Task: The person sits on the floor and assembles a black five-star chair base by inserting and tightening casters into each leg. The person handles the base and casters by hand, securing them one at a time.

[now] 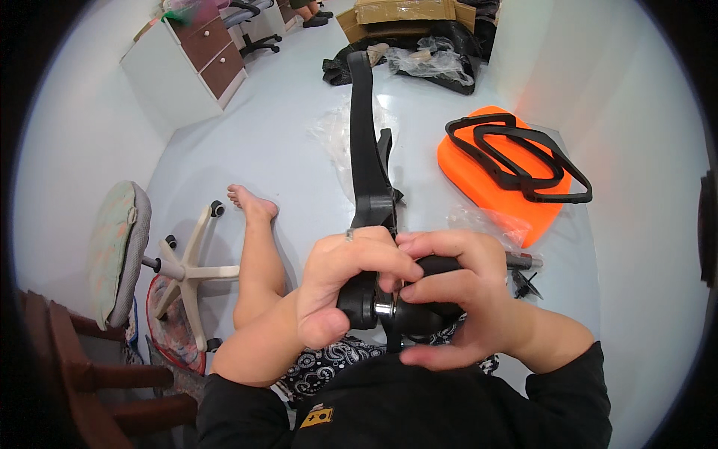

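A black chair base (362,120) stands before me, one long leg pointing away over the floor. My left hand (340,277) is closed around its near end, fingers curled over the top and thumb low at the side. My right hand (471,295) grips a rounded black caster (426,320) from the right, with its fingertips close to those of my left hand. Between the caster and the black part under my left hand, a shiny metal pin (384,308) shows. My fingers hide much of the joint.
Right of the base, two black armrest loops (516,157) lie on an orange panel (479,191). A dark cylinder (523,260) rests nearer. Ahead are an opened cardboard box (407,11) and plastic wrap (430,66). At left, a white chair base (191,271) lies tipped by brown wooden furniture (112,374).
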